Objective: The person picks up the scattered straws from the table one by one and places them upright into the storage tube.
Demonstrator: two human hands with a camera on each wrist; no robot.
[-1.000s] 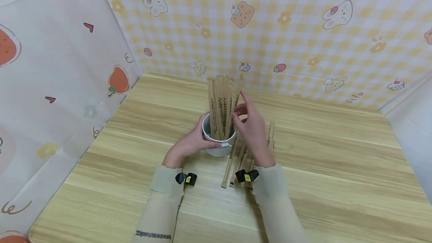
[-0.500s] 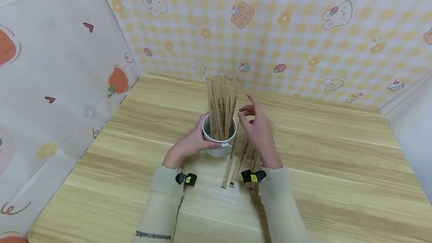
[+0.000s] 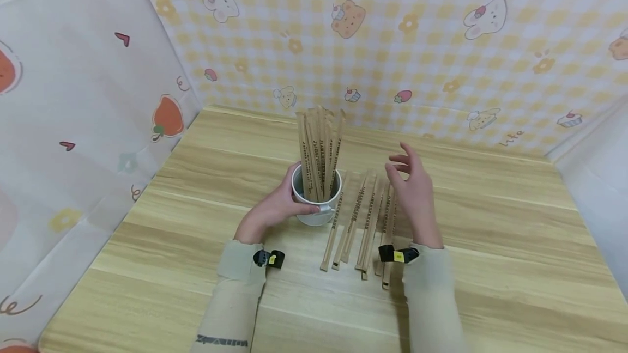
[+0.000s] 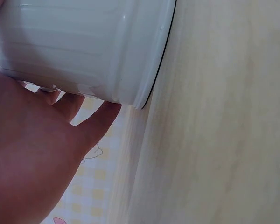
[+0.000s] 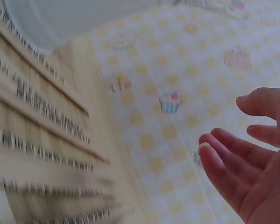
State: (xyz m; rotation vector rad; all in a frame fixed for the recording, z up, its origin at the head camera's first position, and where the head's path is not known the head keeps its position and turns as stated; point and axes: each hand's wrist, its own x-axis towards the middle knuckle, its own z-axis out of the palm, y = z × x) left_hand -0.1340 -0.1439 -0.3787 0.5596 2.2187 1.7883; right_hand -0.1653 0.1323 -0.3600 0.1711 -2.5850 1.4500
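A white metal bucket (image 3: 314,217) stands on the table, gripped at its left side by my left hand (image 3: 277,204), the thumb near the rim. In the left wrist view, the fingers (image 4: 100,122) curve round the wall of the bucket (image 4: 79,46). Several paper-wrapped straws (image 3: 319,151) with dark print stand in it, their tops leaning apart. To the right, my right hand (image 3: 414,195) hovers over the table with loosely bent fingers and nothing in them. The right wrist view shows that hand (image 5: 252,163) apart from the straws (image 5: 46,158).
Several more wrapped straws (image 3: 365,222) lie side by side on the wooden table (image 3: 490,244) between the bucket and my right hand. Behind the table rises a yellow checked backdrop (image 3: 378,59), with a white printed sheet (image 3: 98,113) at the left.
My right hand has let go of a straw, now standing in the bucket, and has moved right over the loose straws. The left hand keeps its hold on the bucket.
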